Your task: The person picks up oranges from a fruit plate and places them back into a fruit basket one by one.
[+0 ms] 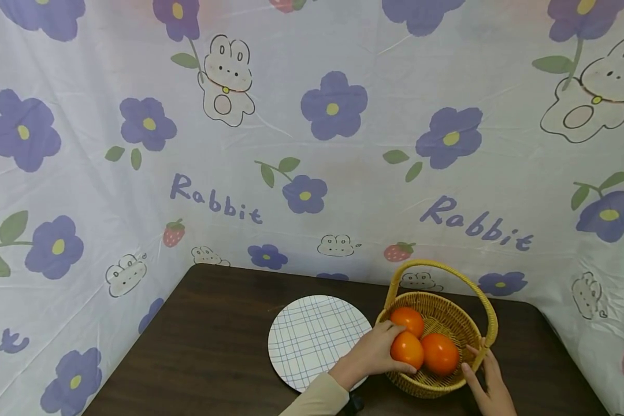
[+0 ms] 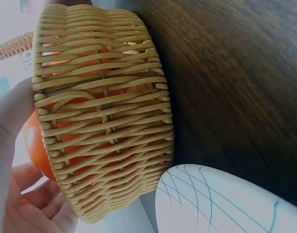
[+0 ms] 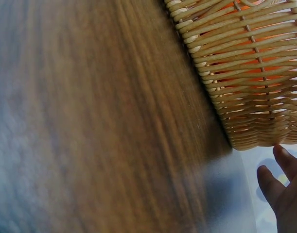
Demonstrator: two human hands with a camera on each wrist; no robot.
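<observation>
My left hand (image 1: 379, 349) reaches over the near left rim of a yellow wicker basket (image 1: 434, 390) and grips a smooth round orange (image 1: 408, 350), thumb on the near side and fingers over the far side. Two more oranges lie inside: one at the back left (image 1: 409, 319) and one to the right (image 1: 441, 354). In the left wrist view, the held orange (image 2: 36, 145) bulges past the rim between thumb and fingers. My right hand (image 1: 491, 384) is at the basket's right side, by the handle's foot, its extended fingers (image 3: 286, 162) right at the rim.
A round white plate (image 1: 312, 335) with a blue grid pattern lies left of the basket on the dark wood-grain table (image 1: 213, 335). The basket's tall arched handle (image 1: 447, 267) rises over the fruit. A patterned cloth (image 1: 353, 173) hangs behind and around the table.
</observation>
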